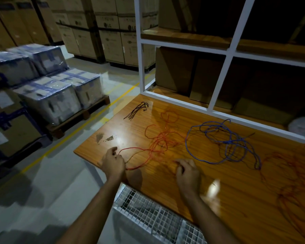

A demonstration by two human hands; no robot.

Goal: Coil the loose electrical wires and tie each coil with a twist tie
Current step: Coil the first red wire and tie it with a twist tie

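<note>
"LG" logo on stacked cardboard boxes [113, 23]

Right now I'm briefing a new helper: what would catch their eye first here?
The tangled blue wire sprawling mid-table, right of a loose red wire. The left hand pinches the red wire near the table's front edge; dark twist ties lie at the far corner.
</note>
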